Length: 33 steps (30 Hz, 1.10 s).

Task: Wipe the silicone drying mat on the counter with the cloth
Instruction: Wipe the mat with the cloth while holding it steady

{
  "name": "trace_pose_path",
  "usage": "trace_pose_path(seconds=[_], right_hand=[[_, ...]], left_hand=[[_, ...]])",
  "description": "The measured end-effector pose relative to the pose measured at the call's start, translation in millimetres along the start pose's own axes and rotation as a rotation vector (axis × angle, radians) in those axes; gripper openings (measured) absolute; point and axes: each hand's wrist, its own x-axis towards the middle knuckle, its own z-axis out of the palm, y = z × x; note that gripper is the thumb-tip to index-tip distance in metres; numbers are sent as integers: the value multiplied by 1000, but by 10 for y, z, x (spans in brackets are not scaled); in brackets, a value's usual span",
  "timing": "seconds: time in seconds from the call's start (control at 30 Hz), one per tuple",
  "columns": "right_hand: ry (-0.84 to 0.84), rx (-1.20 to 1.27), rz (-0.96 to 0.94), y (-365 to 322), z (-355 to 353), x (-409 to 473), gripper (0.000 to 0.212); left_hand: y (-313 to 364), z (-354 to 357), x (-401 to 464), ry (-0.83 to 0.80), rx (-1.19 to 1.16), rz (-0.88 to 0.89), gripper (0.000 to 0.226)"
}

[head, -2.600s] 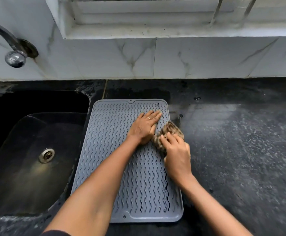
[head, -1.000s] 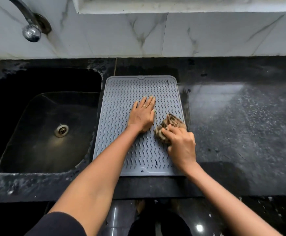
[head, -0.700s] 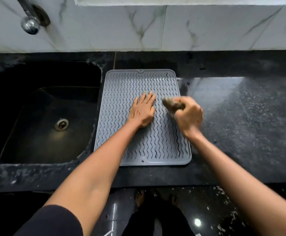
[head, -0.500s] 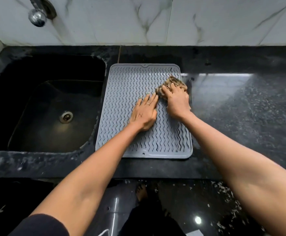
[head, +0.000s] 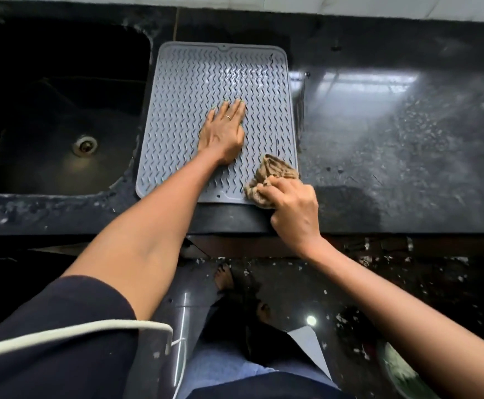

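Note:
A grey silicone drying mat (head: 189, 90) with wavy ridges lies on the black counter (head: 393, 145), just right of the sink. My left hand (head: 223, 133) rests flat on the middle of the mat, fingers straight and pointing away from me. My right hand (head: 292, 208) grips a crumpled brown striped cloth (head: 272, 174) at the mat's near right corner. The cloth sits partly on the mat and partly over its near edge.
A dark sink (head: 62, 110) with a round drain (head: 85, 144) lies left of the mat. The counter's front edge (head: 379, 226) runs just below the mat. The dark glossy floor (head: 292, 298) and a bare foot (head: 223, 279) show beneath.
My right hand has drawn the cloth from the mat's far right part down to its near right corner. My left hand has stayed flat on the mat. The camera has tilted further down.

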Motion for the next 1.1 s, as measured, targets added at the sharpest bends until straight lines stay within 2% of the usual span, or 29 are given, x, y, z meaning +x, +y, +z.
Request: trace_pose_path(seconds=[0.1,0.2,0.27,0.33,0.4,0.57,0.63,0.7,0.77,0.87,0.93,1.1], right_hand=[[-110,58,29,-33,-144,-28,36],[-33,213,196,44,-218,191,41],[-21,192,234,54,-150,359,52],[-135,53,148,7,-24,385,57],[-163,-25,70,-15,71,230,57],[-30,-21,0,-26,-53,-301,50],[-59,-5,-3,-51,-139,-314,44],[-129,84,72,-40,-233,-234,41],[-138,287,299,4,-309,-72,42],[14,604,566,68,-390,313,44],[99,702,614,113,-395,673,41],[170,690,572,175,-304,1690,51]], left_hand=[[30,7,-61,0,-36,-35,55],[53,32,-166,25,-50,-54,56],[55,60,-234,29,-53,-60,56],[69,69,-274,33,-34,-59,56],[73,65,-282,28,-42,-60,56],[77,65,-298,48,-50,-71,55],[90,61,-306,46,-48,-76,55],[102,57,-315,42,-53,-83,55],[85,52,-312,49,-62,-83,55],[26,-1,-288,117,-108,-69,52],[-19,-50,-201,179,-144,-57,48],[-171,-209,289,198,-221,-67,49]])
